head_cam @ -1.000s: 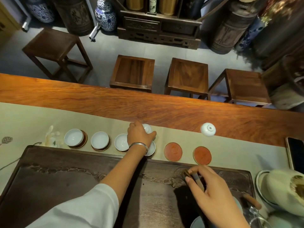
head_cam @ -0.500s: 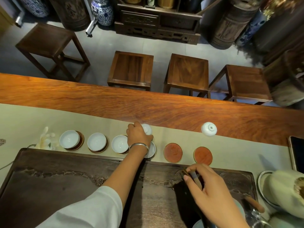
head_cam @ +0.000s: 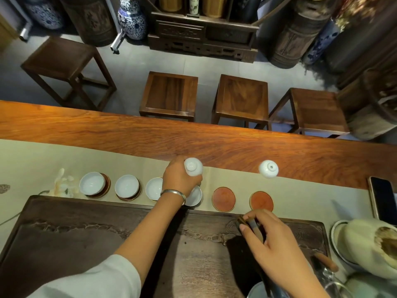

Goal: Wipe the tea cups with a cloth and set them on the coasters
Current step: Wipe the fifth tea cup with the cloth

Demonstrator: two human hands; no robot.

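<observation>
Four cups (head_cam: 126, 187) sit on coasters while our left hand (head_cam: 179, 179) grips an upturned cup (head_cam: 193, 167) above the fourth. Our right hand (head_cam: 275, 250) pinches dark tongs (head_cam: 253, 227) over the tray (head_cam: 86, 233). Next, we judge, this cup needs wiping, then setting on the nearer empty coaster (head_cam: 223, 199).

My left hand (head_cam: 179, 179) is reached forward, arm stretched out from a white sleeve, a bangle on the wrist. Its fingers are curled round an upturned cup (head_cam: 193, 167), which sits at the thumb side of my fist. My right hand (head_cam: 272, 244) is nearer to me, back of the hand up, thumb and fingers bent and pinching dark tongs (head_cam: 253, 227) low on their arms.
</observation>
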